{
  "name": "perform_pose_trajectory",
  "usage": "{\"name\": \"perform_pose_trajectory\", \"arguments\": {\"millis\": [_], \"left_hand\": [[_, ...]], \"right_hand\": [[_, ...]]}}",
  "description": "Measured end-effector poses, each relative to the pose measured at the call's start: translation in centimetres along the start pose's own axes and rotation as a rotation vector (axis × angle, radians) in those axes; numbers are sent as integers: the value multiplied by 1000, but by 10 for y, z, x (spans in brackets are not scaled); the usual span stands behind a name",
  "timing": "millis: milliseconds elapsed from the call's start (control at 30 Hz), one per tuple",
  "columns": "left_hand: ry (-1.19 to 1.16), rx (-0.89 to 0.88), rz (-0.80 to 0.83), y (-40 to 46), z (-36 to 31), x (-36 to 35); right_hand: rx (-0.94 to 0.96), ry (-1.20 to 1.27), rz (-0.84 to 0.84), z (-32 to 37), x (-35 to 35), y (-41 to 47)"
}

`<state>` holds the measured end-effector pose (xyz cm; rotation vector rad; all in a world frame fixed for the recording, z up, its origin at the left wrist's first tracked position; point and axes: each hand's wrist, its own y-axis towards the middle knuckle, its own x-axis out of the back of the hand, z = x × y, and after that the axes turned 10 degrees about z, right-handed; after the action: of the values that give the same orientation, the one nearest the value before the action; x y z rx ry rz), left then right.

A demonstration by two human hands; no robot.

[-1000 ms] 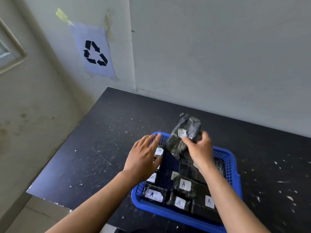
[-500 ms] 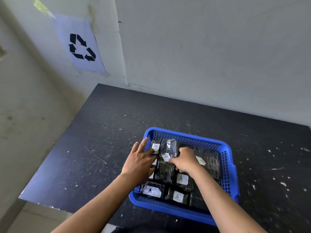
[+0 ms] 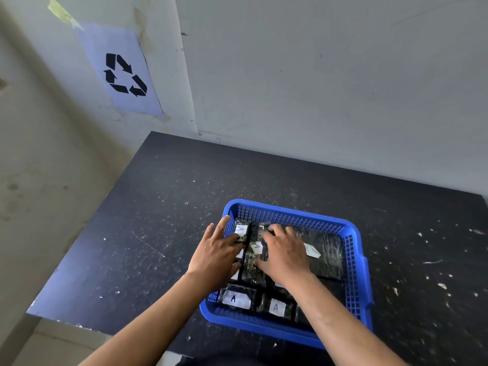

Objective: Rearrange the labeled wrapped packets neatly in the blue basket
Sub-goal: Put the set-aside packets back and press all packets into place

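The blue basket (image 3: 353, 262) sits on the black table and holds several dark wrapped packets with white "A" labels. My left hand (image 3: 214, 257) lies flat with spread fingers over the left column, fingertips beside the far-left packet (image 3: 240, 229). My right hand (image 3: 285, 256) rests palm-down with fingers apart over the middle, its thumb on the centre packet (image 3: 253, 262) that lies between both hands. A larger packet (image 3: 326, 256) lies to the right. Two front packets (image 3: 235, 299) (image 3: 276, 307) lie label-up near the front wall. Packets under my palms are hidden.
The black table (image 3: 163, 220) is scratched and speckled with white flecks, and its left edge drops off to the floor. A grey wall stands right behind it, with a paper recycling sign (image 3: 122, 72) taped up at the left.
My right hand brought the raised packet down into the basket's middle and now lies flat on it with fingers spread. My left hand moved in against the left column.
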<state>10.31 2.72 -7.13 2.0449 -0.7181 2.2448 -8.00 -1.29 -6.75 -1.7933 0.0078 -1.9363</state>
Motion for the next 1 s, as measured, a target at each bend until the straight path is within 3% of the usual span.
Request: {"name": "perform_pose_trajectory", "arguments": {"millis": [400,600,700,767,833,933,1000], "left_hand": [[7,-2,16,0,0,1],[-12,-9,5,0,0,5],[-15,-20,-20,0,1,3],[5,-17,2,0,2,2],[2,3,-3,-1,2,0],[-131,67,-122,-9,-4,-6],[-224,106,-194,-13,-9,-11]], "right_hand": [[-46,17,264,-11,6,-21],[-5,-82,219,-5,-12,-25],[3,25,215,-4,-12,-30],[-20,181,135,-10,-4,-38],[-102,298,-62,-27,5,-52],[-339,237,-363,-66,9,-78],[-491,218,-350,-83,3,-91]]}}
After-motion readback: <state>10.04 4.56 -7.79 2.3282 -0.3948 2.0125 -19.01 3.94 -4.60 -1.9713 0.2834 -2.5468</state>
